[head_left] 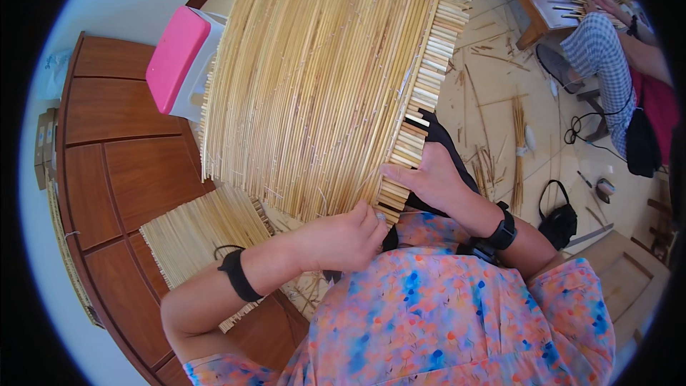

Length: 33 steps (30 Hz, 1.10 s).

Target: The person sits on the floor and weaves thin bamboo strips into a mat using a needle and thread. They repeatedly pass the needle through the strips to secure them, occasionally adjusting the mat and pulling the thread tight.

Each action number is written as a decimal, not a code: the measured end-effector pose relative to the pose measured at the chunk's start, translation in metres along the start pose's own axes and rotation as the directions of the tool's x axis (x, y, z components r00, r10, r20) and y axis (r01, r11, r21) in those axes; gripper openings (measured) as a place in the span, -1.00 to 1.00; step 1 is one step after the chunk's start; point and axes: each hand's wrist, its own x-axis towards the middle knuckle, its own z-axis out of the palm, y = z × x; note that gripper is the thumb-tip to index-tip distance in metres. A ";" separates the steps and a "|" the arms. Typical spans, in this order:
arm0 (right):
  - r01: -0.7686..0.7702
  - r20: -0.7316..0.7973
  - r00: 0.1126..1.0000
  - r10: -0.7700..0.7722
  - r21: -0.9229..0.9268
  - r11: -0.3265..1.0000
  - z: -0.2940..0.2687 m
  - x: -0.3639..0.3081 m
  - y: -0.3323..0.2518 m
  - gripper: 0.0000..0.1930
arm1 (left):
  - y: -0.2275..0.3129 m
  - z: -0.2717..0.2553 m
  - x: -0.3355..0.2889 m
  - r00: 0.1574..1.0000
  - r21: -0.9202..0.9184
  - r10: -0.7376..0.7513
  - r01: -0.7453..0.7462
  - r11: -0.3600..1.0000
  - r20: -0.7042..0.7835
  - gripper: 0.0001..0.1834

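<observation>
A large mat of pale reed stalks, laid side by side and bound with thin thread, spreads out in front of me and over my lap. Its right side shows a stepped row of cut stalk ends. My right hand grips that side near the close corner, thumb on top and the other fingers hidden beneath. At the near corner my left hand is closed, its fingertips pinched together against the stalk ends. What exactly lies between those fingertips is too small to make out. Loose thread ends stick up from the mat's surface.
A smaller reed mat leans by the brown wooden cabinet on the left. Behind it stands a pink-topped stool. Stalk scraps, a stalk bundle and a black bag lie on the floor. Another person sits at a table, upper right.
</observation>
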 end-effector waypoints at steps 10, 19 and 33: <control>0.034 -0.017 0.999 -0.034 0.002 0.999 0.003 0.002 -0.003 -0.72 | -0.005 -0.011 0.010 0.980 -0.060 -0.012 0.024 0.998 0.197 -0.77; 0.011 0.008 1.000 -0.011 0.016 1.000 -0.001 0.000 -0.006 -0.72 | -0.010 -0.018 0.011 0.981 -0.104 -0.007 0.027 0.994 0.194 -0.78; 0.041 -0.057 0.997 -0.045 -0.061 0.997 0.002 0.005 0.005 -0.67 | -0.021 -0.013 -0.004 0.988 -0.081 -0.148 0.150 0.985 0.039 -0.83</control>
